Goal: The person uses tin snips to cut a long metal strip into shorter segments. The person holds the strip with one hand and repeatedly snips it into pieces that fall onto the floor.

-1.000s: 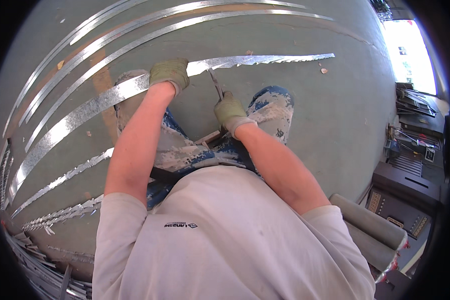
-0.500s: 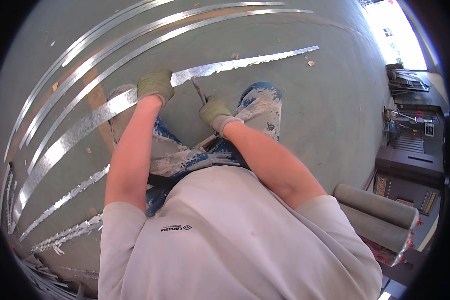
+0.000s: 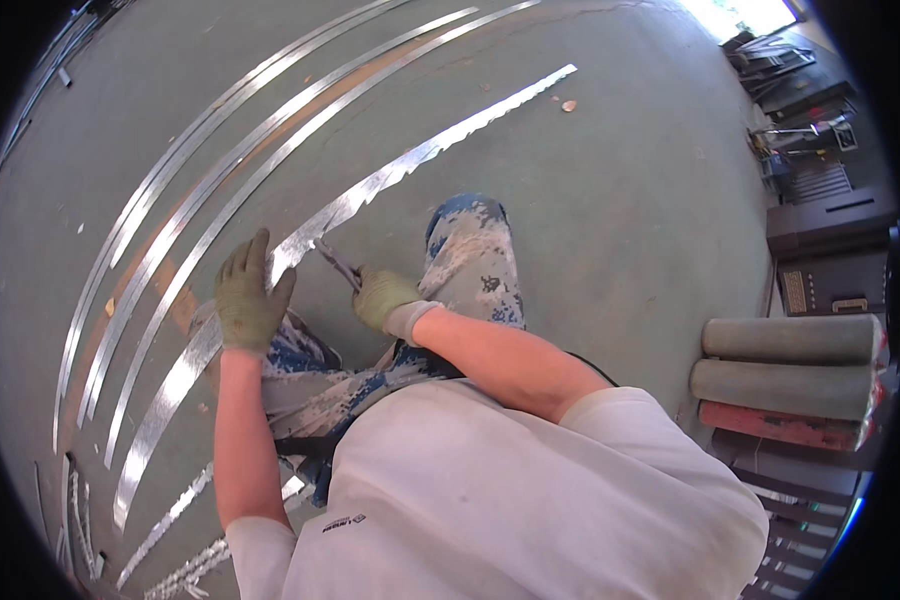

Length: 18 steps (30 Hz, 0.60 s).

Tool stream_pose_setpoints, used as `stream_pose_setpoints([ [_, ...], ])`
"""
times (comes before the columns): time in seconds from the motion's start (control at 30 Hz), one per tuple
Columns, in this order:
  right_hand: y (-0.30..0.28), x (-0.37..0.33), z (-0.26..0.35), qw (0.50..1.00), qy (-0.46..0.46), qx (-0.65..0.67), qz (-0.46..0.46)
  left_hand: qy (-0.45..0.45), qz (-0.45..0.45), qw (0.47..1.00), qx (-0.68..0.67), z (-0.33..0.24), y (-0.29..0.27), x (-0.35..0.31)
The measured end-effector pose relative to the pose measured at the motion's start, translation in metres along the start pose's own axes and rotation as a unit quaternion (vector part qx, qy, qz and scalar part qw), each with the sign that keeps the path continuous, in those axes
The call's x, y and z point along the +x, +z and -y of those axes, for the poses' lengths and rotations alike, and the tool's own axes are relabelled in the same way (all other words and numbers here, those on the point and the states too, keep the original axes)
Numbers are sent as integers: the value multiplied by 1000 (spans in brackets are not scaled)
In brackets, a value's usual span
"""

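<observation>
A long silvery sheet-metal strip (image 3: 355, 197) runs diagonally in front of me, its right-hand edge jagged along the far part. Across the strip lies my left hand (image 3: 243, 300), in an olive-green glove, open, with fingers stretched and the thumb apart. The palm hides a stretch of the metal. My right hand (image 3: 385, 297), gloved alike, is closed round a slim dark hand tool that looks like pliers (image 3: 338, 264). The tool's jaws meet the strip's near edge just beyond my left thumb; their exact grip is too small to tell.
Several plain metal strips (image 3: 195, 185) lie on the green floor beyond my left hand. Jagged strips (image 3: 175, 522) lie at lower left. Grey rolls (image 3: 790, 340) and dark metal panels (image 3: 825, 235) stand at the right. A dry leaf (image 3: 569, 106) rests near the strip's far end.
My left hand has opened from its closed grip on the strip. Both hands and the tool now appear lower and further left, as the view has also turned.
</observation>
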State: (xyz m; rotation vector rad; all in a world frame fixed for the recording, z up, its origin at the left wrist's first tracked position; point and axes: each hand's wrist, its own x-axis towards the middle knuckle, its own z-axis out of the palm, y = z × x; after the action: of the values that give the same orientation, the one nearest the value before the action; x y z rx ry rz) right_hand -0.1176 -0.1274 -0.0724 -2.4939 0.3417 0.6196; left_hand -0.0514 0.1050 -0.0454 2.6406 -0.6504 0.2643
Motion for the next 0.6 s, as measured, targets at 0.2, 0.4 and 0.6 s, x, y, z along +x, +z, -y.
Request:
stream_pose_setpoints([
  [0.2,-5,-7,2,998,-14,25,-54,-16,-14,995,-95,-37,-8,44],
  [0.4,-22,-5,5,1000,0,0,-10,-37,-16,999,28,-35,-39,5],
  [0.6,-14,-6,0,1000,4,6,-10,-226,-26,973,29,46,-105,-74],
])
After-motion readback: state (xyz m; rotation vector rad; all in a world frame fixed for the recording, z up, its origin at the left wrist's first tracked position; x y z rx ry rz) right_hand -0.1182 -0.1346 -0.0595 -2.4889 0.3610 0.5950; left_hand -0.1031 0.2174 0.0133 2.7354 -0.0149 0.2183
